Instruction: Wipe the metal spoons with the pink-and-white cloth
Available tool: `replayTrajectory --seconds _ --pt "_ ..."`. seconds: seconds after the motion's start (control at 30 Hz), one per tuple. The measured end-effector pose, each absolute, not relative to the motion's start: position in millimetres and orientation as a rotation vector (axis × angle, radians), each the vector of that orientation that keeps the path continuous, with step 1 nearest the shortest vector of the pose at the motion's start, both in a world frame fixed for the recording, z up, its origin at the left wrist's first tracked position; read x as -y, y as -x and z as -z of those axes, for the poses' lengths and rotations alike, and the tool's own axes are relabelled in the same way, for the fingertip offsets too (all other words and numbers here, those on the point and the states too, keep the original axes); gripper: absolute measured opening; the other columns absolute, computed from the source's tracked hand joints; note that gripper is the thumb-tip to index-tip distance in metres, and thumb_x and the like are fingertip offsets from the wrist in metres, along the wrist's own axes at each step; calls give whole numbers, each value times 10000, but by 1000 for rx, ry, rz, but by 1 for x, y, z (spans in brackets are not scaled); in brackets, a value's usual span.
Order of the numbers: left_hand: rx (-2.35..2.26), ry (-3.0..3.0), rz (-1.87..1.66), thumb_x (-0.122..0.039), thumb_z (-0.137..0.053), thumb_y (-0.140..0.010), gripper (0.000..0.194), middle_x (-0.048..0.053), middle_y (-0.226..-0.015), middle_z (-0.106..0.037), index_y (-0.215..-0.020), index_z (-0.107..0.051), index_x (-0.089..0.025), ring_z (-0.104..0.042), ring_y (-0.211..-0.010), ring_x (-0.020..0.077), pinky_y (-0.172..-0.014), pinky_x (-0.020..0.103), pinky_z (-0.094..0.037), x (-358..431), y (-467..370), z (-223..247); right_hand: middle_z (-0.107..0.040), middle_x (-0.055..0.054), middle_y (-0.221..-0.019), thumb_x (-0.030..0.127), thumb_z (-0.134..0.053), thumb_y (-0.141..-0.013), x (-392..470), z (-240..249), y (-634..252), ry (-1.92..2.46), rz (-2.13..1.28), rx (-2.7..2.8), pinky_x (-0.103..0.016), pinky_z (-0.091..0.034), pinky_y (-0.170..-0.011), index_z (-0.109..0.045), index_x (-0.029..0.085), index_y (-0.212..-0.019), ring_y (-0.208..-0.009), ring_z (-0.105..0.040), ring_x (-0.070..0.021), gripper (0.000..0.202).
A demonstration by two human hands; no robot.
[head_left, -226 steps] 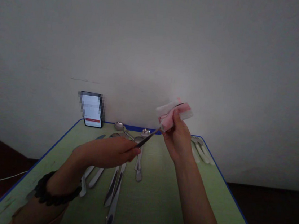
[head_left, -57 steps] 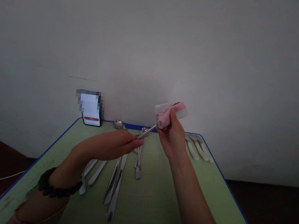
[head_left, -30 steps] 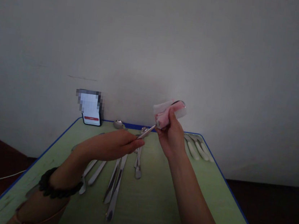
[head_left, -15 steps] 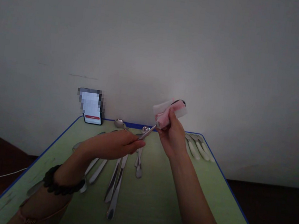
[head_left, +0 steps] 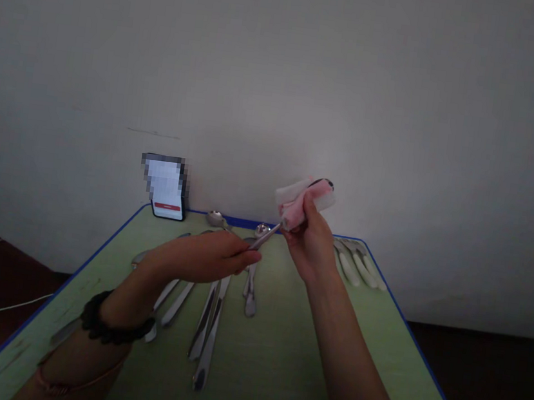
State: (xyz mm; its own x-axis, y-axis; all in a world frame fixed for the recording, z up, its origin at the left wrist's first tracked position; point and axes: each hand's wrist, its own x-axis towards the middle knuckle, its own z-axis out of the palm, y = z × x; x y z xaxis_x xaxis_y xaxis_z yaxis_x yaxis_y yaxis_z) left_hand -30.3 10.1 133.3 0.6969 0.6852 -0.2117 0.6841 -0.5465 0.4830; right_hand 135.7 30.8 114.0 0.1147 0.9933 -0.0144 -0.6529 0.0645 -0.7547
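My left hand (head_left: 214,257) is closed on the metal handle of a spoon (head_left: 267,236), which slants up to the right above the table. Around the spoon's far part is a pink and white cloth (head_left: 295,211), pinched between the thumb and fingers of my right hand (head_left: 311,241). Only a dark, rounded end of the spoon shows past the cloth; the rest of that end is covered. Beneath my left hand lie several table knives (head_left: 205,355) and small spoons (head_left: 249,302), partly hidden by the hand and forearm.
A phone (head_left: 168,191) leans upright on the wall at the table's back left. Several forks with pale handles (head_left: 359,266) lie at the back right. A larger spoon (head_left: 216,218) rests by the back edge. The green table (head_left: 275,370) has a blue rim and meets the wall.
Both hands keep the same hold on the spoon and cloth. The whole view has shifted very slightly; nothing was let go or picked up.
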Motion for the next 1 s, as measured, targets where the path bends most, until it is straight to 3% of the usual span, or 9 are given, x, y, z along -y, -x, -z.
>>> replayTrajectory --seconds 1.0 --pt "-1056 -2354 -9 -487 -299 -894 411 -9 -609 -476 -658 -442 -182 -433 -532 126 -483 240 -289 -11 31 -132 -625 34 -573 406 -747 -587 -30 -116 -135 712 -1364 616 -182 -322 -384 -585 170 -699 -455 -487 -68 308"
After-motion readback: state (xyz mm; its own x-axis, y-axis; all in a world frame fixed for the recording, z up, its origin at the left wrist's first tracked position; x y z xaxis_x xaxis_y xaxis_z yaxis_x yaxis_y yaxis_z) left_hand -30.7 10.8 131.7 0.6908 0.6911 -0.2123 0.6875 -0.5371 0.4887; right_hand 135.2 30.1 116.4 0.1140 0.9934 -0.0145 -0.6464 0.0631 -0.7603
